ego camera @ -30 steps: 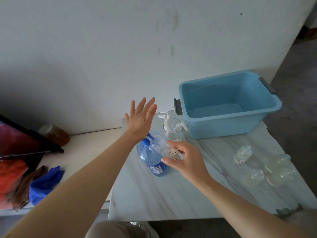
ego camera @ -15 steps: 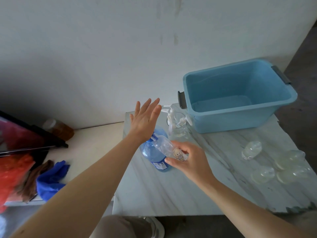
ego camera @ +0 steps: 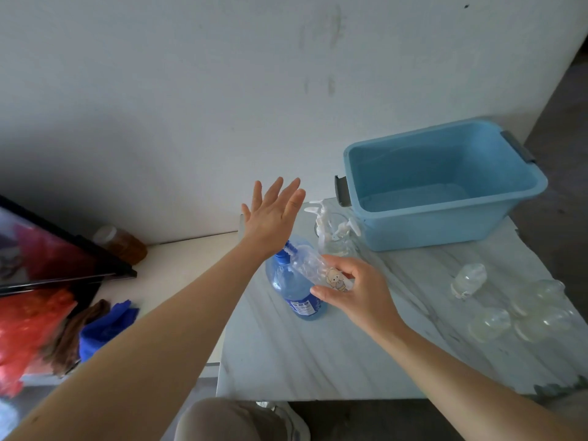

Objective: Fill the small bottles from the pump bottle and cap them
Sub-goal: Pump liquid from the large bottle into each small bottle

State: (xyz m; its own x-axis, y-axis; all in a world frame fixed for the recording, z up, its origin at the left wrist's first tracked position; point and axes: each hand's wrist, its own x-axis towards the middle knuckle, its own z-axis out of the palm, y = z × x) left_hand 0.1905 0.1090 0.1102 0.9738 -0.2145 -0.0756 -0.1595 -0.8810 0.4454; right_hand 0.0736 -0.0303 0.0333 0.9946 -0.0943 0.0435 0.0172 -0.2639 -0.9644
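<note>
The right hand is gripping a tilted small bottle bearing a cartoon-figure sticker, its mouth at the spout of the blue pump bottle, whose dark label is showing white print too small to read. The left hand, fingers straight, is resting its heel on the pump. The pump bottle is standing on a marbled surface against a white wall.
</note>
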